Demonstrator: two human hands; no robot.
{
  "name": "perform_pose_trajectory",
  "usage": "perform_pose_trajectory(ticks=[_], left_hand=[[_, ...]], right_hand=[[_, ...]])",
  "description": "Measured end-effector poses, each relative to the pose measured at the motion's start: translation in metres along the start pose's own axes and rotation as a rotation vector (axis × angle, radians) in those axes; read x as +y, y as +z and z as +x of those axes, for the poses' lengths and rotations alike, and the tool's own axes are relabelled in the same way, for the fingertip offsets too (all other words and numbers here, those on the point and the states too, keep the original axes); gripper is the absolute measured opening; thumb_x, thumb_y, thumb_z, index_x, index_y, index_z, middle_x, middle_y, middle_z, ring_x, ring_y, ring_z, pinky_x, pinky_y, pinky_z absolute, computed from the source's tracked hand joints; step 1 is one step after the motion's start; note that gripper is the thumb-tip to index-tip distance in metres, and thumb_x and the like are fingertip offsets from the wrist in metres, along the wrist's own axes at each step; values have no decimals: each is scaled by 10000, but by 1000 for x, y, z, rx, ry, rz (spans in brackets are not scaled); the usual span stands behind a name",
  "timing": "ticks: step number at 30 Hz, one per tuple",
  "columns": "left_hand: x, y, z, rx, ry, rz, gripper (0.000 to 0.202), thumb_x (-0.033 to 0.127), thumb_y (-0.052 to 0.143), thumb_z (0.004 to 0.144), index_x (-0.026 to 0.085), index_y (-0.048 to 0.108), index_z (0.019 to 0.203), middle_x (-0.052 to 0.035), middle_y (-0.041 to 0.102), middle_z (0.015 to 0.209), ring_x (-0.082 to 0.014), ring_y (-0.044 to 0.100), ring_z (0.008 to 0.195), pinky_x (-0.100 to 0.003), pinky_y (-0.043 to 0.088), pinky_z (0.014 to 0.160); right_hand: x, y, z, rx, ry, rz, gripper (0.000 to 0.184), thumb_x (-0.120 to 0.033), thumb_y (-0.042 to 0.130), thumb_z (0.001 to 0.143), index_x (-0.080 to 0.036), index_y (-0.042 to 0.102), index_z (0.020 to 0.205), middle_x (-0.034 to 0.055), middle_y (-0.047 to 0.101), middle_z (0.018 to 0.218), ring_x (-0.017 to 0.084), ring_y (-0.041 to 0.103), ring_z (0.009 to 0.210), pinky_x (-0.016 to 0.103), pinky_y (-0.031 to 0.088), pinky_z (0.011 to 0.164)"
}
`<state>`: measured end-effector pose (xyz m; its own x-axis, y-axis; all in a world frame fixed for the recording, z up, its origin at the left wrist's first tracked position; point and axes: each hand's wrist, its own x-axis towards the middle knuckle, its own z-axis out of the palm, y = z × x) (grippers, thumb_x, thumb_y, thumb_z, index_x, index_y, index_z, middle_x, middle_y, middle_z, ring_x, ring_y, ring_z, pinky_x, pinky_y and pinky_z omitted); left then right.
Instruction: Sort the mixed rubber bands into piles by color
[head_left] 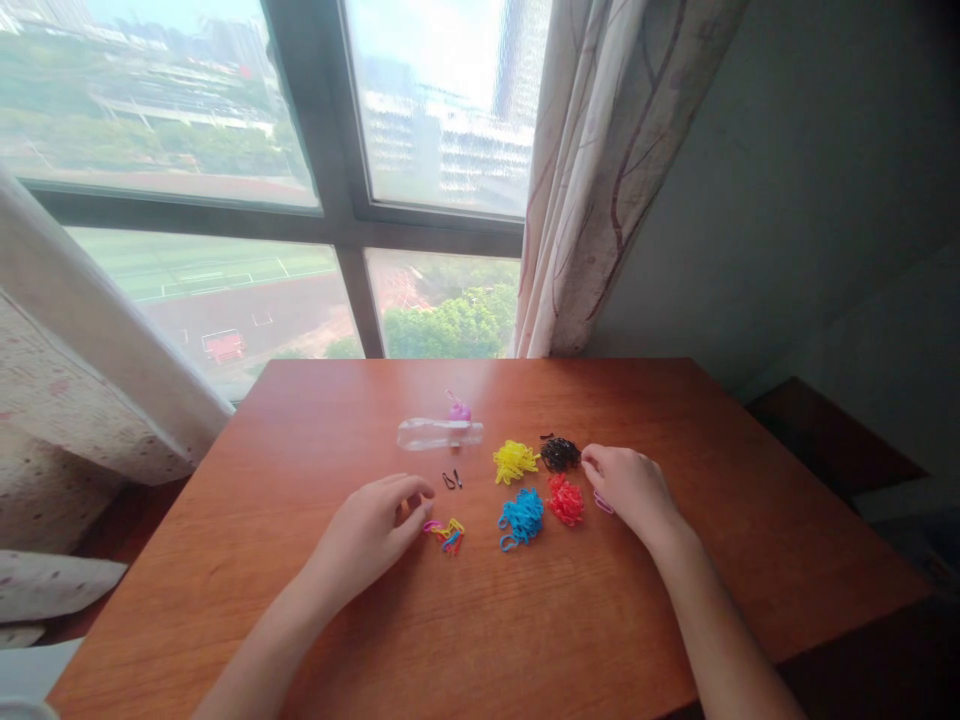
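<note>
My left hand point(377, 522) rests over the table, fingers curved and a gap between thumb and forefinger, with nothing visible in it. Just right of its thumb lies a small mixed group of coloured rubber bands point(450, 537). A pair of black bands point(452, 480) lies behind that group. My right hand point(630, 487) has its fingertips drawn together at the right edge of a pile of black rubber bands point(559, 454); whatever they pinch is hidden. Purple bands point(602, 502) show partly under this hand. Nearby are yellow point(514, 461), red point(565, 499) and blue rubber bands point(521, 518) in separate piles.
A clear plastic container point(439, 434) lies on its side behind the piles, with a purple piece point(459, 409) beside it. The brown wooden table point(300, 420) meets a window point(349, 225) at the back. Curtains point(577, 180) hang on both sides.
</note>
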<state>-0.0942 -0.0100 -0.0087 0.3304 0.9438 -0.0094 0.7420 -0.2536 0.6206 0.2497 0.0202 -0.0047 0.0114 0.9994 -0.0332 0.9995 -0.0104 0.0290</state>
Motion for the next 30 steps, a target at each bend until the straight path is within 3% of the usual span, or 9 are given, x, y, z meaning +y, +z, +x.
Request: perform_pose_trajectory(ticks=[11, 17, 21, 25, 30], left_hand=[[2, -1, 0, -3, 4, -4, 192, 271, 496, 877, 221, 676, 918, -6, 691, 806, -148, 587, 673, -244, 419, 631], [-1, 0, 0, -20, 2, 27, 186, 279, 487, 890, 226, 662, 927, -7, 680, 826, -153, 592, 698, -243, 420, 647], [-1, -1, -2, -70, 28, 53, 162, 259, 496, 883, 233, 656, 897, -7, 667, 854, -158, 596, 745, -238, 412, 661], [2, -1, -3, -135, 65, 82, 150, 235, 494, 873, 234, 643, 856, -8, 636, 847, -158, 587, 753, -234, 403, 663], [4, 2, -3, -129, 72, 118, 117, 222, 501, 852, 220, 602, 793, -7, 618, 813, -156, 570, 727, -232, 386, 639]], right_hand=[[1, 3, 4, 34, -33, 20, 167, -282, 556, 943, -295, 704, 1017, 14, 741, 930, 179, 676, 810, 249, 331, 606], [-6, -4, -8, 135, -16, 93, 180, -283, 529, 946, -276, 707, 976, 12, 736, 873, 167, 666, 778, 241, 334, 600], [-40, -5, -34, 233, -128, 262, 170, -232, 531, 931, -246, 699, 908, 15, 723, 807, 162, 658, 742, 237, 353, 645], [-94, 6, -70, 186, -295, 432, 171, -193, 525, 933, -243, 664, 847, -10, 704, 766, 144, 652, 703, 227, 356, 628], [-142, 21, -97, 128, -295, 474, 117, -149, 587, 893, -245, 622, 834, -26, 698, 757, 156, 656, 703, 233, 353, 604]])
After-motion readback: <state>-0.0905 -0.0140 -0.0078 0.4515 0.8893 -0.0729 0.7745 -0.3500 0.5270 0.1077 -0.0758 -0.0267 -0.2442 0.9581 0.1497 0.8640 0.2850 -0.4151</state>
